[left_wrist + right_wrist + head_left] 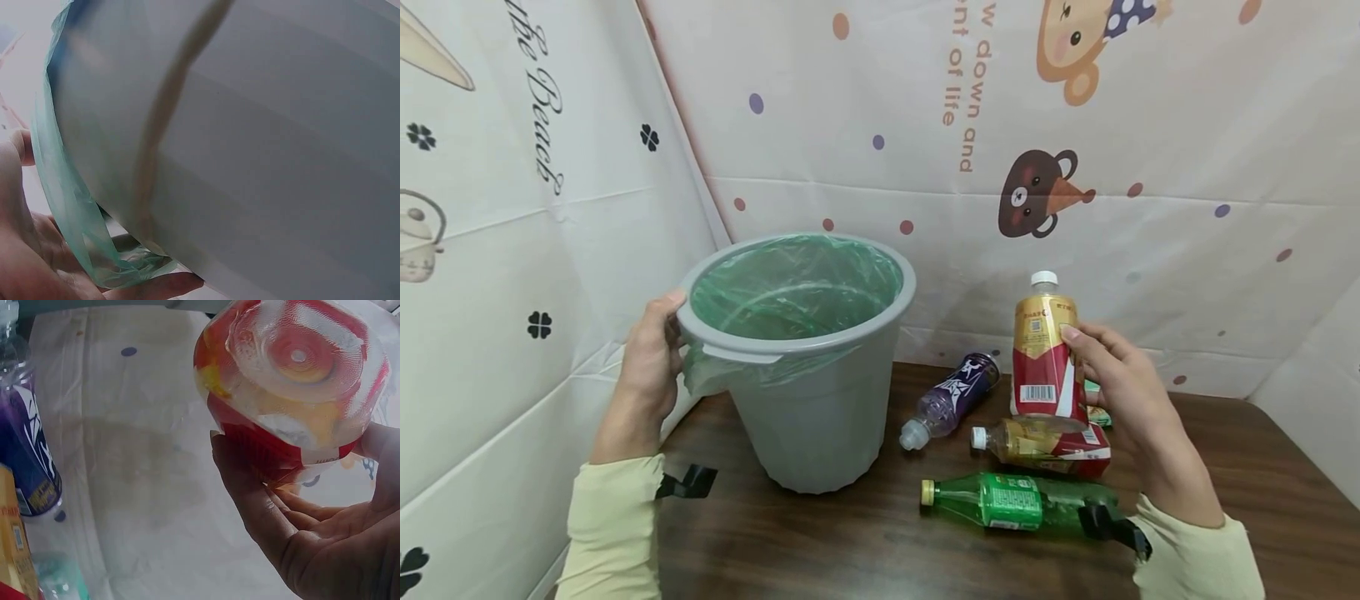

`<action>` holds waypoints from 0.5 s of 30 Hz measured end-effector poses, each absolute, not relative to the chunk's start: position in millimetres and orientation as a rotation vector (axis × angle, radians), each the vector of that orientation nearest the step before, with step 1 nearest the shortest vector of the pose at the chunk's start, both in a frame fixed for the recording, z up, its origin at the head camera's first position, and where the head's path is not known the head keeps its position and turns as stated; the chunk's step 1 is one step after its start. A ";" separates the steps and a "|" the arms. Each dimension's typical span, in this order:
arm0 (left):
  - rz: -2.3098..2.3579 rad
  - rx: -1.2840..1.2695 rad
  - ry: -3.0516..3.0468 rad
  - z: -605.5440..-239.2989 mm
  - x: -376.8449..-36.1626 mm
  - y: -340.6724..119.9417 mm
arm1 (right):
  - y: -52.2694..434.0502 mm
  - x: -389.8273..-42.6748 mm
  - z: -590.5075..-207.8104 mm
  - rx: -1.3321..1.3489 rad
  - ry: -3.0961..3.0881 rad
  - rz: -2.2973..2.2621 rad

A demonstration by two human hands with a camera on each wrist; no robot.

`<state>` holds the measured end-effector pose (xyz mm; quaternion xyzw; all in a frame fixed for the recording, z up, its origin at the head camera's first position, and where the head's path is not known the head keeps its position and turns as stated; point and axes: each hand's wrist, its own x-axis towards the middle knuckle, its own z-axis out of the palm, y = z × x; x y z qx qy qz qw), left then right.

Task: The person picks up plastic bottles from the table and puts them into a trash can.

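Observation:
My left hand (646, 367) grips the left side of a grey trash bin (820, 433), thumb at the rim. A thin green bag (797, 296) lines the bin and folds over its edge; in the left wrist view the bag's hem (69, 206) hangs between the hand and the bin wall (281, 162). On the other side, my right hand (1123, 387) holds a plastic bottle (1036, 358) with a red and gold label, upright and white cap up. From the right wrist view, the bottle's clear base (297, 356) shows, with thumb and fingers round its lower part.
On the brown wooden table (850, 554) lie a purple-labelled bottle (958, 392), another red and gold bottle (1037, 446) and a green bottle (1018, 504). A small green-labelled item (1099, 412) is partly hidden behind my right hand. Printed cloth (820, 133) hangs behind and left.

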<state>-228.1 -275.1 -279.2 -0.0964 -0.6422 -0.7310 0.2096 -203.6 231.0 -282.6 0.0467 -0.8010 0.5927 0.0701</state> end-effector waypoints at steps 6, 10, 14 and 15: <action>-2.012 -0.251 -1.784 -278.9 -228.3 -275.3 | 226.9 -207.2 -286.7 0.221 -2.283 1.997; -2.011 -0.236 -1.782 -279.3 -228.1 -274.6 | 222.0 -208.4 -290.2 0.264 -2.218 2.085; -2.021 -0.226 -1.772 -279.4 -228.2 -273.5 | 217.2 -209.3 -294.1 0.329 -2.192 2.118; -2.026 -0.221 -1.765 -279.5 -228.2 -273.2 | 216.1 -209.7 -294.9 0.345 -2.185 2.132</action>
